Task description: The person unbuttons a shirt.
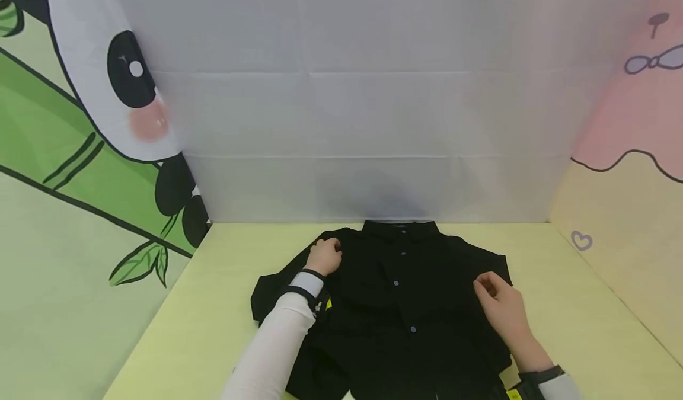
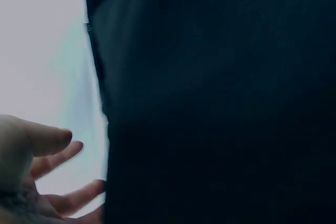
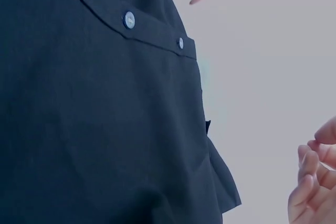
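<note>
A black button-up shirt (image 1: 384, 293) lies front up on the pale yellow table, its collar (image 1: 400, 230) toward the far edge. My left hand (image 1: 322, 256) is over the shoulder on the shirt's left side. In the left wrist view, the fingers of that hand (image 2: 50, 163) are spread beside the fabric's edge, gripping nothing. My right hand (image 1: 501, 308) is above the sleeve on the right side. In the right wrist view this hand (image 3: 315, 177) has loosely bent fingers, apart from the cloth, with nothing visible in them. Light buttons (image 3: 128, 20) run down the placket.
The yellow table (image 1: 197, 323) reaches out on both sides of the shirt. A pale grey panel (image 1: 341, 109) stands along its far edge. Cartoon-printed walls (image 1: 69, 305) flank it. Both wrists carry black straps, with a white sleeve on the left arm.
</note>
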Demonstrator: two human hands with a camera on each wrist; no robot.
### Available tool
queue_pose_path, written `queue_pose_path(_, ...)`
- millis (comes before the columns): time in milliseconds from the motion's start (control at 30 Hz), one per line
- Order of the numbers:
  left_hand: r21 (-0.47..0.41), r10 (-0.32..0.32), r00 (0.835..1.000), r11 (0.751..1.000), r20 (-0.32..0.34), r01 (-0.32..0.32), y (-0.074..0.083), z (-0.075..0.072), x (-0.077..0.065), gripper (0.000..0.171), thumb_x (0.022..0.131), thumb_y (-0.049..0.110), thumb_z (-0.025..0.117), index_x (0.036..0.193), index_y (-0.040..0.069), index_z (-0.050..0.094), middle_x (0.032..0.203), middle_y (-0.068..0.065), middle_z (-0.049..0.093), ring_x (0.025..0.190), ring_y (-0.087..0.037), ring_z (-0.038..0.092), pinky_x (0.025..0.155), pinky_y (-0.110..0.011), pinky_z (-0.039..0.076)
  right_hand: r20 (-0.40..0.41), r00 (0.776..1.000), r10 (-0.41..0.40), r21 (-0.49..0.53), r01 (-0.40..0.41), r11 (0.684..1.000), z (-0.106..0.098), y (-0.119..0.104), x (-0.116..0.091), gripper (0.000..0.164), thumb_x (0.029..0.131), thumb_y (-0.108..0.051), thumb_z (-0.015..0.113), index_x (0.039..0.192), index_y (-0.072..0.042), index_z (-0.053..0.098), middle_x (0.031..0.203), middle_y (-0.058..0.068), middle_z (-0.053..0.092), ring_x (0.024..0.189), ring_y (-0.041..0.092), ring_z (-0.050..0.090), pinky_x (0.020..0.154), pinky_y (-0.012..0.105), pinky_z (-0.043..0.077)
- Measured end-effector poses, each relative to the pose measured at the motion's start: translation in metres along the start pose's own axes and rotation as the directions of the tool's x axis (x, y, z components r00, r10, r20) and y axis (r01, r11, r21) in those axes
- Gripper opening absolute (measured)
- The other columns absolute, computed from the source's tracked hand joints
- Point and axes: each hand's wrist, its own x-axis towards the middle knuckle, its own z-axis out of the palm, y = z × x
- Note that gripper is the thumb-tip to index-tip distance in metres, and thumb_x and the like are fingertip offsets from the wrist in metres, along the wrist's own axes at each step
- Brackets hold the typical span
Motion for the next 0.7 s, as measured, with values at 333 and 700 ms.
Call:
queue_pose_path(333,-0.033,-0.095,0.995,0.995,-0.017,0.094,-0.018,0.043,0.007,0.03,0.08,-0.001,0.058,0.107,0.008,0.068,0.115,-0.018,0.059,0.101,-0.041,0.051,0.083,-0.053,0.044,0.055,0.998,0.028,0.028,-0.029,0.999,0.004,0.001,-0.007,0.006,0.088,-0.008,0.06,0.086,-0.003,0.062,0.072,0.005,0.06,0.061,0.0,0.042,0.052,0.021,0.037)
queue_pose_path(700,0.018,-0.117,0.989,0.993,-0.086,0.119,-0.022,0.059,0.015,0.009,0.081,0.016,0.07,0.085,0.009,0.066,0.098,-0.011,0.063,0.09,-0.032,0.053,0.073,-0.047,0.046,0.079,0.996,0.044,0.049,-0.048,0.998,0.003,0.002,-0.004,0.007,0.089,-0.007,0.058,0.084,-0.002,0.061,0.068,0.005,0.059,0.056,0.0,0.042,0.049,0.021,0.037)
